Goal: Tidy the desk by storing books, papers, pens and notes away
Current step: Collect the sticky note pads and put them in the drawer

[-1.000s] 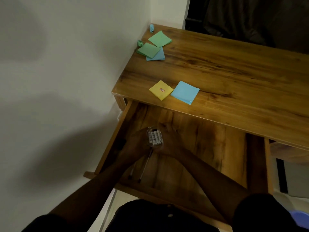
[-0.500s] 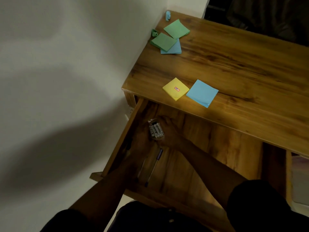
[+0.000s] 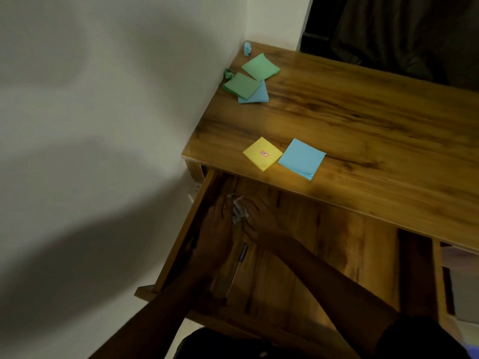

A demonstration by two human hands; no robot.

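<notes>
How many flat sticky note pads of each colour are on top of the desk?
green pads: 2
blue pads: 2
yellow pad: 1
Total: 5

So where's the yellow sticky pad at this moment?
In the head view, the yellow sticky pad lies near the front left corner of the desk, beside a blue pad, above the open drawer.
</notes>
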